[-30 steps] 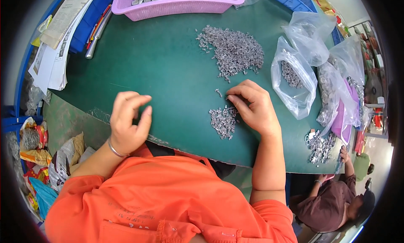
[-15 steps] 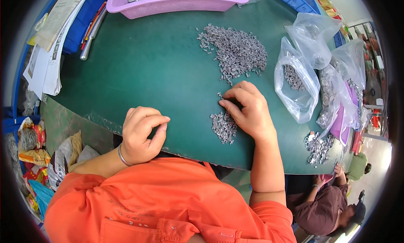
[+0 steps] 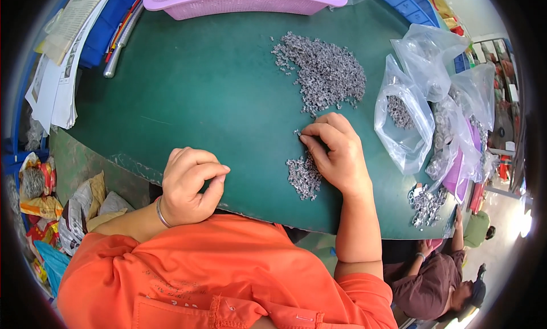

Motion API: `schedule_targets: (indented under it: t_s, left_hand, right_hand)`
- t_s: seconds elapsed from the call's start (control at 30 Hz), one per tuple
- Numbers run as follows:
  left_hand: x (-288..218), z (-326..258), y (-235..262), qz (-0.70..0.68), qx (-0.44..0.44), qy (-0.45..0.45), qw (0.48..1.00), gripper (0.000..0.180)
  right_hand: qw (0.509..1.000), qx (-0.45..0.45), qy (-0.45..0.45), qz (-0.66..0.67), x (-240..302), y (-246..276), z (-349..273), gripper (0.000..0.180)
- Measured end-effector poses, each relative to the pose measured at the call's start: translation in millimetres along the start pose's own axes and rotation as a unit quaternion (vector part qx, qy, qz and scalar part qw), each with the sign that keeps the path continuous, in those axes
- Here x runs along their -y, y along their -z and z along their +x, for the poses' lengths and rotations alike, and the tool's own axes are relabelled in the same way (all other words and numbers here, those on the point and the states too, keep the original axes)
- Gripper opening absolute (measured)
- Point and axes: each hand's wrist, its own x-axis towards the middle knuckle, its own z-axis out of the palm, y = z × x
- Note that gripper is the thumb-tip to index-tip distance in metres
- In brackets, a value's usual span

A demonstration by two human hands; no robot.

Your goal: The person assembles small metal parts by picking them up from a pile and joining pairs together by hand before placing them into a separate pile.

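Observation:
My right hand is closed in a pinch over the green table, between two piles of small grey metal parts. The larger pile spreads beyond it, and the smaller pile lies below its fingers, partly hidden by the hand. Just off its fingertips is a single small part. Whatever is in that pinch is too small to make out. Farther left, my left hand hovers at the table's near edge, thumb and forefinger pressed together. Anything between them is hidden.
A pink plastic basket of metal pieces stands at the far edge. To the right are clear plastic bags of parts and a loose heap of metal pieces. Papers sit far left. A co-worker sits lower right.
The view has shifted slightly, so the table's things appear a little lower, while the basket appears higher. Both hands keep nearly the same places and pinched poses. The co-worker's arm has moved.

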Motion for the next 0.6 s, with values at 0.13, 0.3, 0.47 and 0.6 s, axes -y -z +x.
schedule_targets:
  t_s: [0.13, 0.3, 0.47, 0.6]
  left_hand:
    - [0.7, -0.8, -0.8, -0.007, -0.003, 0.005, 1.0, 0.025]
    - [0.0, 2.0, 0.4, -0.012, 0.009, -0.002, 1.0, 0.024]
    - [-0.8, 1.6, 2.2, -0.01, 0.009, 0.006, 1.0, 0.022]
    - [0.3, 2.4, 2.0, -0.02, 0.011, 0.005, 1.0, 0.023]
  right_hand:
    - [0.998, 0.043, 0.012, 0.05, -5.6, 12.2, -5.8, 0.014]
    - [1.0, -0.011, 0.028, 0.009, 5.7, -1.5, 6.0, 0.016]
    - [0.989, 0.086, 0.052, 0.105, -8.3, 13.9, -2.7, 0.014]
    - [0.991, 0.075, -0.004, 0.108, 3.2, 18.4, -6.3, 0.02]
